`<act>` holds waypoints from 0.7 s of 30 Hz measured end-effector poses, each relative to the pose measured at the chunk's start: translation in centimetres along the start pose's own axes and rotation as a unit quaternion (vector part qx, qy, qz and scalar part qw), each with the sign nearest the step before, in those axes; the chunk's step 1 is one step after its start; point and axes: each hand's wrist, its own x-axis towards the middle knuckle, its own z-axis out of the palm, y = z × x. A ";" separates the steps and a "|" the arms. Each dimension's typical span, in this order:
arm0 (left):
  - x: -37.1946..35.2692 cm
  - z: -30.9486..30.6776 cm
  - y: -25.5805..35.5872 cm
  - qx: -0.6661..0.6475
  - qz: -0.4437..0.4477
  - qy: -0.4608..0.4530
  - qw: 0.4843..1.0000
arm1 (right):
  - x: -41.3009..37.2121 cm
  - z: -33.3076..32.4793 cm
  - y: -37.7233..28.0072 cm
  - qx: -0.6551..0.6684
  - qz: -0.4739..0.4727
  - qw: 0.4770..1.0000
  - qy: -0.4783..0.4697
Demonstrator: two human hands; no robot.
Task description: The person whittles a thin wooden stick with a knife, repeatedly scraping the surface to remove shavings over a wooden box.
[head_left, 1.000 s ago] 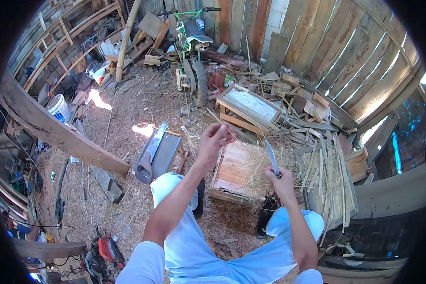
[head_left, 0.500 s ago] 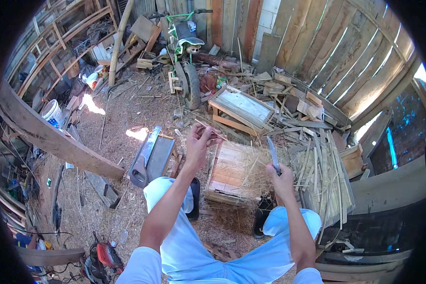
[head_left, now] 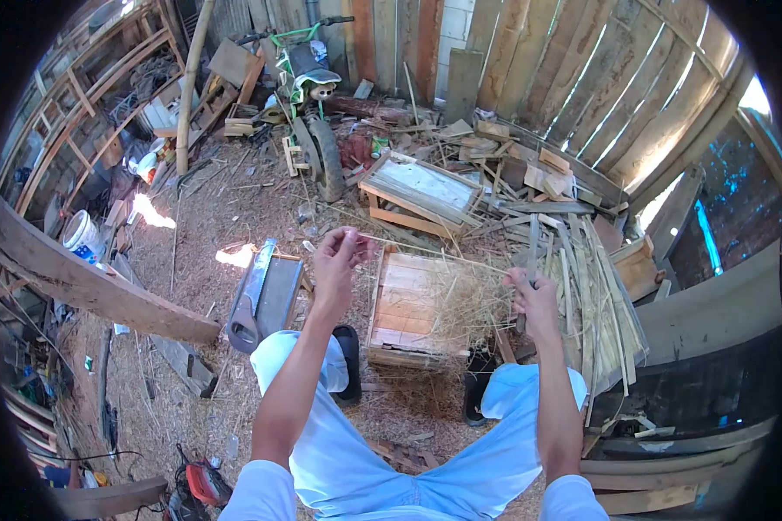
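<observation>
A thin wooden strip [head_left: 434, 253] stretches between my two hands above a low box-like stool of wooden slats [head_left: 403, 304]. My left hand [head_left: 342, 260] pinches the strip's left end. My right hand [head_left: 534, 301] has its fingers closed on the right end and also holds a knife [head_left: 533, 243], its blade pointing up and away. Below the strip, a tangle of fine shavings [head_left: 478, 302] covers the right part of the stool top. The stool stands between my feet.
A handsaw [head_left: 246, 317] lies on a small low bench [head_left: 280, 291] at left. Split wooden strips [head_left: 595, 304] are piled at right. Beyond are another low wooden bench [head_left: 426, 191], scrap wood [head_left: 539, 169] and a small motorbike [head_left: 313, 95]. A curved plank [head_left: 104, 278] crosses the left side.
My right hand has moved from holding the knife apart to gripping the strip's right end too. The strip now spans both hands. The view has shifted slightly right.
</observation>
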 end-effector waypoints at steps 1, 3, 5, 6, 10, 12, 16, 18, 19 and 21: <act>0.0 0.0 0.1 -0.033 0.005 0.014 0.999 | -0.2 0.0 -0.2 -0.002 -0.001 1.000 0.002; 0.2 -0.3 0.5 -0.083 0.008 0.030 0.996 | -0.5 0.3 -0.4 -0.102 0.009 0.994 -0.046; 0.3 -0.5 0.4 -0.087 0.005 0.042 0.995 | -0.5 0.5 -0.1 -0.128 0.012 0.991 -0.047; 0.2 -0.6 0.4 -0.091 0.002 0.055 0.994 | -0.6 0.7 0.1 -0.154 0.014 0.987 -0.049; 0.2 -0.5 0.7 -0.076 0.016 0.047 0.996 | -0.6 1.0 0.3 -0.170 0.003 0.984 -0.049; -0.1 -0.1 0.7 -0.053 0.030 0.053 0.997 | -0.5 1.2 1.2 -0.235 -0.052 0.970 -0.046; -0.2 0.7 0.3 -0.022 0.029 0.034 0.999 | -0.6 1.9 2.1 -0.257 -0.080 0.962 -0.050; -0.5 1.4 0.1 -0.018 -0.008 0.031 0.999 | -0.9 2.6 2.3 -0.267 -0.054 0.960 -0.062; -0.7 1.7 -0.2 0.001 0.001 0.006 1.000 | -1.2 3.0 2.4 -0.251 -0.040 0.964 -0.073; -1.6 2.7 -1.0 0.015 -0.017 -0.031 0.999 | -1.8 4.2 3.5 -0.237 -0.057 0.964 -0.101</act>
